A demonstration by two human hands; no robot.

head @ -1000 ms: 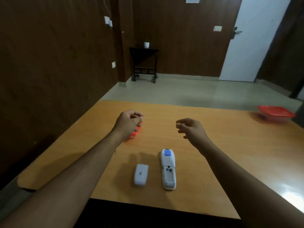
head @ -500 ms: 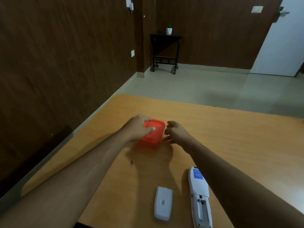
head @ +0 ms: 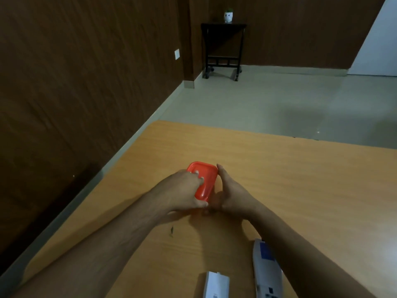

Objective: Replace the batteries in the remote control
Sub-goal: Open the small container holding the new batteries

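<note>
A small red plastic container [head: 204, 181] with its lid on sits on the wooden table [head: 300, 179], held between both hands. My left hand [head: 182, 192] grips its left side, fingers curled over the lid and thumb at the near corner. My right hand [head: 229, 194] holds its right side, thumb up along the edge. The white remote control [head: 266, 274] lies face down near the bottom edge, partly under my right forearm, its battery compartment open. Its white battery cover [head: 216, 284] lies just to the left. No batteries are visible.
A brown panelled wall runs along the table's left side. Beyond the table's far edge is pale floor, with a small black side table [head: 223, 48] carrying a white pot [head: 228, 16] in the corner. A small dark speck [head: 171, 230] lies on the tabletop.
The view has swung left and down. Both hands have closed in on the red container: the left fingers now curl over its lid, and the right hand now holds its right side.
</note>
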